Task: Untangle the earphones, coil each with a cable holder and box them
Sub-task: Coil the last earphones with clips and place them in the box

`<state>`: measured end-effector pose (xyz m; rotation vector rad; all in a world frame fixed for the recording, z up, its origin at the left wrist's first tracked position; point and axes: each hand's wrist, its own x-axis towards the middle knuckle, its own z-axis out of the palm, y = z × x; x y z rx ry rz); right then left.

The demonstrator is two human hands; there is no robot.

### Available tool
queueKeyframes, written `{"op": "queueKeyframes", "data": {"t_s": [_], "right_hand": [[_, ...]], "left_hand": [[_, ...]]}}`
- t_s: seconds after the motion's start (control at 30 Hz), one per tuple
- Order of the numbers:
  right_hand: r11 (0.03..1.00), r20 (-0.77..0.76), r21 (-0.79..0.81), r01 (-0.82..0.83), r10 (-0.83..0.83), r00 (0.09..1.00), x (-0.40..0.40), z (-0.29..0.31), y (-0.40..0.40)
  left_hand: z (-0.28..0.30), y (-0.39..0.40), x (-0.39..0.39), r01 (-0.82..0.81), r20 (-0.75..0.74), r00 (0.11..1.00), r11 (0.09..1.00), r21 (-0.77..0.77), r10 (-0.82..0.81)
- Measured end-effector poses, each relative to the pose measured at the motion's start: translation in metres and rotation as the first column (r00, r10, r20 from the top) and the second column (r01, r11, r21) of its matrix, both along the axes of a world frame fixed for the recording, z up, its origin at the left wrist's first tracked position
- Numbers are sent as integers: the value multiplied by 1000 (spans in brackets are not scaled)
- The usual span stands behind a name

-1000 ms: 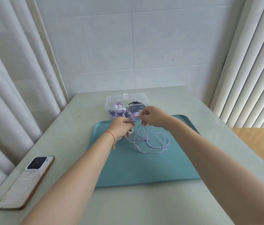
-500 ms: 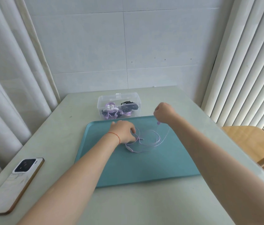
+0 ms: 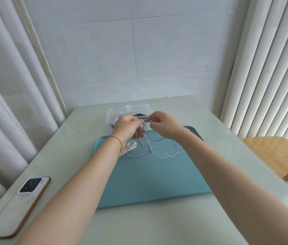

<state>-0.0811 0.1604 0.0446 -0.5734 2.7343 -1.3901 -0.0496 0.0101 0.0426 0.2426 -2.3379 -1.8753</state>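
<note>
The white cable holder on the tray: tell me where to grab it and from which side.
Take the white cable holder by its rounded far end, coming from above with the left hand, which is nearest. It lies flat on the blue tray, its near end hidden by the left wrist; the purple earphone cable lies just right of it, so avoid that side.

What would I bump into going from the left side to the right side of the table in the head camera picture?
phone → white cable holder → purple earphone cable → wooden chair
</note>
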Motion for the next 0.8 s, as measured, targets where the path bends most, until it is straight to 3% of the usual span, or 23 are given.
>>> {"op": "queueKeyframes", "data": {"t_s": [0.13,0.27,0.43,0.57,0.67,0.73,0.8], "right_hand": [[999,18,-41,-23,24,1000,4,8,-8],[998,9,-35,-47,47,999,7,8,-12],[1000,-40,1,-5,5,999,5,13,-14],[970,136,-239,-32,66,989,8,25,-13],[921,230,-381,-85,183,956,16,36,-14],[926,213,-366,-94,182,960,17,38,-16],[945,187,-322,-56,121,975,15,37,-18]], "left_hand": [[9,-2,7,33,-5,999,991,131,-32],[11,-5,10,83,-54,995,996,-19,-84],[12,-5,10,49,-91,994,997,-58,-55],[7,-10,5,-48,-117,992,995,-87,38],[4,-13,8,85,-140,984,984,-158,-108],[2,-14,11,186,-153,965,968,-165,-212],[-4,-17,9,166,-135,971,964,-207,-197]]}}
